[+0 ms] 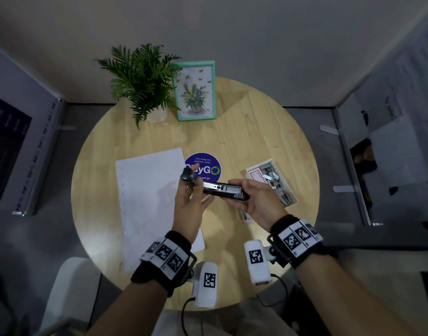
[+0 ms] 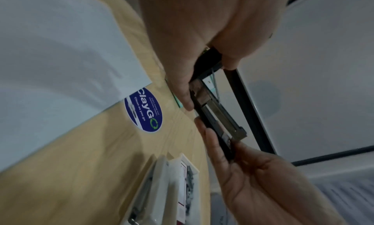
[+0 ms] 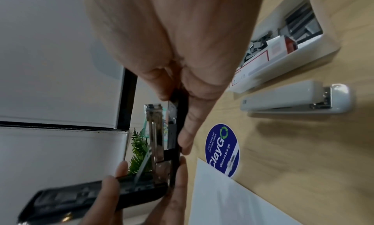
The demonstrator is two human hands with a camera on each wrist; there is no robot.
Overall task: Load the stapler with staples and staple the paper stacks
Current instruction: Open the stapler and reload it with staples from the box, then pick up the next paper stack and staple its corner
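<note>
A black stapler (image 1: 222, 189) is held above the table between both hands, swung open with its metal staple channel (image 2: 217, 111) bared. My left hand (image 1: 192, 190) grips the hinge end, where the raised lid (image 3: 81, 198) stands out past its fingers. The base and channel end lie in the grip of my right hand (image 1: 242, 190), thumb on one side and fingers on the other. A white paper stack (image 1: 150, 202) lies flat to the left. An open white box of staples (image 1: 271, 180) sits just beyond the right hand. I cannot tell whether staples are in the channel.
A second, white stapler (image 3: 293, 100) lies shut on the round wooden table (image 1: 256, 132) next to the staple box (image 3: 283, 41). A blue round sticker (image 1: 203, 167) is under the hands. A potted plant (image 1: 142, 83) and a framed picture (image 1: 196, 90) stand at the back.
</note>
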